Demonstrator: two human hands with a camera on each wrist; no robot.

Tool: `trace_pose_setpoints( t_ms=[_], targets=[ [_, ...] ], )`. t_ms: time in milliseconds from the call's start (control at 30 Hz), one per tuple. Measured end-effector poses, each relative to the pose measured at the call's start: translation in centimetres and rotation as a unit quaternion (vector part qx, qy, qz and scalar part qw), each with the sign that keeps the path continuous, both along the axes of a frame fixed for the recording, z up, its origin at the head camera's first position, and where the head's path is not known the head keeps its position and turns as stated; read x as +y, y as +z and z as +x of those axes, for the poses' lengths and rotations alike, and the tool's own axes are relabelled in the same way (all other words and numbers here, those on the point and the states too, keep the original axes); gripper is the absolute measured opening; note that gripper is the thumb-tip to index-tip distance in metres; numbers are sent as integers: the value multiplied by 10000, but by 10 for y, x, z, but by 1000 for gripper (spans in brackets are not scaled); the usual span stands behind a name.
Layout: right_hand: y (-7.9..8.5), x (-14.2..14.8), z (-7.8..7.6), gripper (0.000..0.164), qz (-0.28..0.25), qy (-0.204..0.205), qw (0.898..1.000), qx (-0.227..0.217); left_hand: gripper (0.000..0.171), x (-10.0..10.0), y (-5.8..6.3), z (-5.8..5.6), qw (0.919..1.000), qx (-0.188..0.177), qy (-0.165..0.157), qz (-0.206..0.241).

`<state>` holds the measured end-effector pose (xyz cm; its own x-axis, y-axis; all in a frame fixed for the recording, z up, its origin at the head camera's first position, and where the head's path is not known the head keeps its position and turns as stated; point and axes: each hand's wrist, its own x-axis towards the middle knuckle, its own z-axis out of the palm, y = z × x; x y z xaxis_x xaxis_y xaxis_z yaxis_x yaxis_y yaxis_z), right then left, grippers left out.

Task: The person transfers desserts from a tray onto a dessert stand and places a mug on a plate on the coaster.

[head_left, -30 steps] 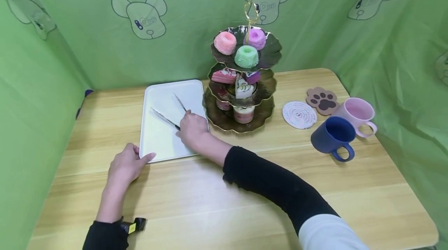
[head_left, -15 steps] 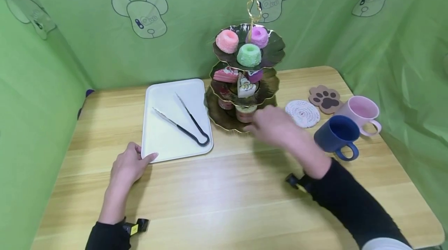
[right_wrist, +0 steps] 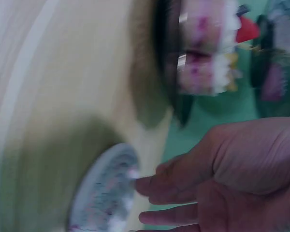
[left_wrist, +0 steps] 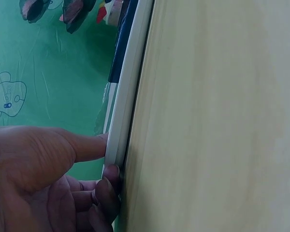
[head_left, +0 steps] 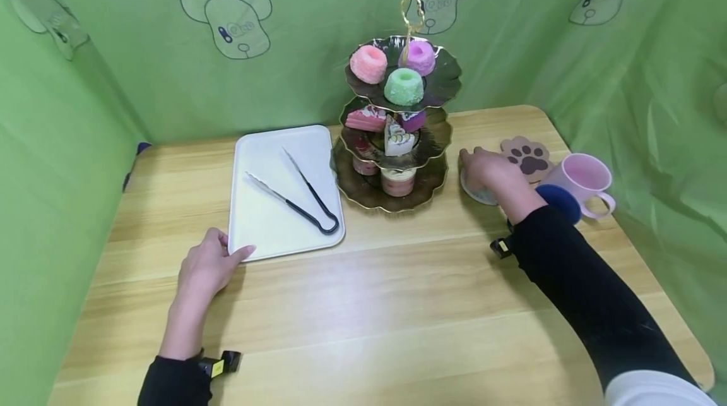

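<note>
My left hand (head_left: 207, 267) grips the near left corner of a white rectangular tray (head_left: 261, 147); in the left wrist view its thumb lies over the rim (left_wrist: 123, 111) and the fingers curl at the underside. Black-handled metal tongs (head_left: 303, 211) lie spread on the tray. At the right my right hand (head_left: 496, 175) is over a round patterned coaster (head_left: 479, 194), partly covering it. In the right wrist view its fingers (right_wrist: 174, 186) are loosely extended, fingertips right at the coaster's edge (right_wrist: 108, 188), with nothing held between them.
A dark three-tier cake stand (head_left: 363, 196) with several toy desserts stands between tray and coaster. Beside the right hand are a brown paw-shaped coaster (head_left: 528, 156), a pink mug (head_left: 587, 185) and a navy mug (head_left: 559, 201), mostly hidden by the forearm. Green curtains surround the table.
My right hand let go of the tongs on the tray and moved right, past the cake stand, to the round coaster. My left hand stays on the tray corner.
</note>
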<state>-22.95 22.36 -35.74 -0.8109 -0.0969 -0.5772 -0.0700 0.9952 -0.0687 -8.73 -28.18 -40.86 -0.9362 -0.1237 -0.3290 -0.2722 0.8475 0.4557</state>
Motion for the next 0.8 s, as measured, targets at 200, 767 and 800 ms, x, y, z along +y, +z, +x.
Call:
trace_pose_setpoints(
  t_ms=[200, 767, 800],
  targets=[
    [-13, 1, -3, 44, 356, 218, 9980, 477, 64, 0, 0, 0, 10000, -25, 11, -11],
    [-7, 11, -8, 36, 402, 157, 9978, 504, 51, 33, 19, 24, 9777, 1835, 198, -997],
    [-6, 11, -7, 35, 416, 156, 9979, 463, 49, 40, 23, 28, 9738, 2039, 177, -991]
  ],
)
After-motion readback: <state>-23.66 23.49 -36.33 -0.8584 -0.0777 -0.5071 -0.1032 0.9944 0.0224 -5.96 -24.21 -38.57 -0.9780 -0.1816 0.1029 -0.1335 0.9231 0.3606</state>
